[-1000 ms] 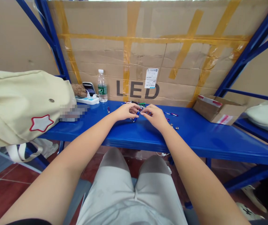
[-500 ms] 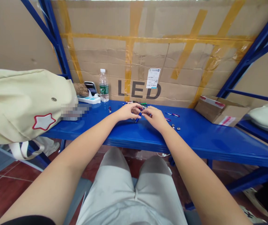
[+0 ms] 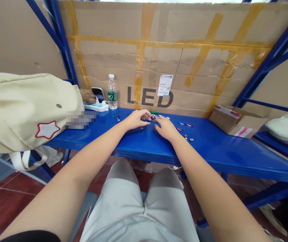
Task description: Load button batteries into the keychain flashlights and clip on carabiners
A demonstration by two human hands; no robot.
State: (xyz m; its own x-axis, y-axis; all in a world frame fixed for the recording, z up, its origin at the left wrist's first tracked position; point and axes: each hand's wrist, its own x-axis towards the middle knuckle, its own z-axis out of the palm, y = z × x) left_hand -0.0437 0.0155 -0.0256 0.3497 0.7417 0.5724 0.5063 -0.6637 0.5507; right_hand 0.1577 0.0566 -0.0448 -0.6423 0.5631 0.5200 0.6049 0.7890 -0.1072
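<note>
My left hand [image 3: 138, 120] arches over the blue table, its thumb and fingers apart. By its fingertips lies a pile of small shiny parts [image 3: 154, 117], coloured and silver; part of the pile is hidden by the hands. My right hand [image 3: 166, 128] reaches to the pile's near right side with fingers spread, and I see nothing held in it. Close to the right hand lie a slim blue-and-purple metallic stick [image 3: 185, 124] and a purple one [image 3: 179, 129]. Small round silver pieces [image 3: 191, 139] sit beside the right wrist.
A water bottle [image 3: 112, 92] and a white power strip [image 3: 96, 107] with a phone [image 3: 98, 94] stand at the back left. A cream bag [image 3: 28, 107] takes up the left end. At right is an open cardboard box [image 3: 237, 121]. A large cardboard sheet [image 3: 96, 60] closes off the back.
The slim blue stick that was between both hands no longer shows there. My hands have moved apart slightly, and their fingers have loosened.
</note>
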